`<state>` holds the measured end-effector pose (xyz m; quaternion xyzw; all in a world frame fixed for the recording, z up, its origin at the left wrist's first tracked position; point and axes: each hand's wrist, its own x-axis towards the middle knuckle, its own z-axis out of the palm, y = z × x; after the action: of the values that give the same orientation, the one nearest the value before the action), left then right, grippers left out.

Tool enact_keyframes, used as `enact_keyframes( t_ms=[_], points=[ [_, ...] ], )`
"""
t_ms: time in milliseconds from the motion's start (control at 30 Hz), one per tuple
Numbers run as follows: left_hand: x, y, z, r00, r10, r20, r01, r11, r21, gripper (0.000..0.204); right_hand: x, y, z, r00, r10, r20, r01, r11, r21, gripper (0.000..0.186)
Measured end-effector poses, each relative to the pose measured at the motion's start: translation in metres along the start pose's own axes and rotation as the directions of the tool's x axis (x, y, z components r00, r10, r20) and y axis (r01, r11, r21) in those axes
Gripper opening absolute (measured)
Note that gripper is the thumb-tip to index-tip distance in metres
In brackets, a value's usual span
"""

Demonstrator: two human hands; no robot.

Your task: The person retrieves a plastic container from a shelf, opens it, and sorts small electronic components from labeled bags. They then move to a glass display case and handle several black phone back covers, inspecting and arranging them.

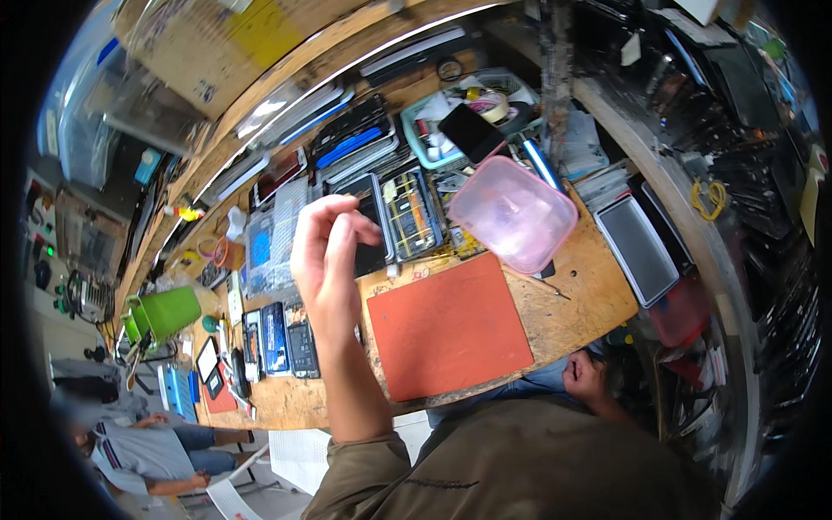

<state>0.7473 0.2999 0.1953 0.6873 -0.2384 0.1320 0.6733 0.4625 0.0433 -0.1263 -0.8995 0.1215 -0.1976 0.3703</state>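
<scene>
My left hand (329, 251) is raised over the bench, left of an orange mat (449, 328), with loosely bent fingers and nothing visible in them. Behind it lie a dark device in a light frame (371, 208) and an opened device with yellow tape (407, 212). My right hand (585, 377) is low beyond the bench's front edge, by my jeans, its fingers curled; whether they hold anything is hidden. A pink translucent container (511, 212) sits above the mat, with a thin tool (546, 286) beside it.
A wooden bench (585, 321) carries a teal basket (416, 139), stacked devices (355, 139), a green bin (165, 312) and battery-like packs (276, 338). A shelf post (556, 78) and rack (737, 217) stand right. A person (143, 455) and white chair (295, 459) are lower left.
</scene>
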Motion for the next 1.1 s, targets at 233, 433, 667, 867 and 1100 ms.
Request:
enact_keyframes(
  t_ms=[233, 433, 667, 867, 1100],
  points=[
    [-0.078, 0.179, 0.068, 0.998, 0.040, -0.044, -0.055, 0.341, -0.939, 0.011, 0.001, -0.002, -0.003, 0.999, 0.034, 0.040, -0.033, 0.999, -0.030, 0.010],
    [-0.073, 0.158, 0.105, 0.976, 0.194, 0.095, 0.111, -0.071, -0.991, 0.020, -0.003, -0.004, 0.001, 1.000, -0.009, -0.021, 0.006, 0.990, -0.138, 0.011],
    [-0.037, 0.093, 0.164, 0.831, 0.479, 0.283, -0.047, 0.568, -0.822, 0.045, -0.009, 0.004, 0.007, 0.997, -0.037, -0.068, 0.033, 0.997, -0.068, 0.013],
    [0.020, 0.053, 0.208, 0.883, 0.313, 0.351, -0.161, 0.902, -0.400, 0.015, -0.006, 0.003, 0.005, 0.996, -0.073, -0.050, 0.072, 0.997, -0.006, 0.015],
    [0.040, 0.047, 0.255, 0.885, 0.308, 0.350, -0.213, 0.935, -0.284, 0.010, -0.006, 0.001, 0.001, 0.999, -0.052, -0.016, 0.053, 0.997, 0.055, 0.010]
  ],
)
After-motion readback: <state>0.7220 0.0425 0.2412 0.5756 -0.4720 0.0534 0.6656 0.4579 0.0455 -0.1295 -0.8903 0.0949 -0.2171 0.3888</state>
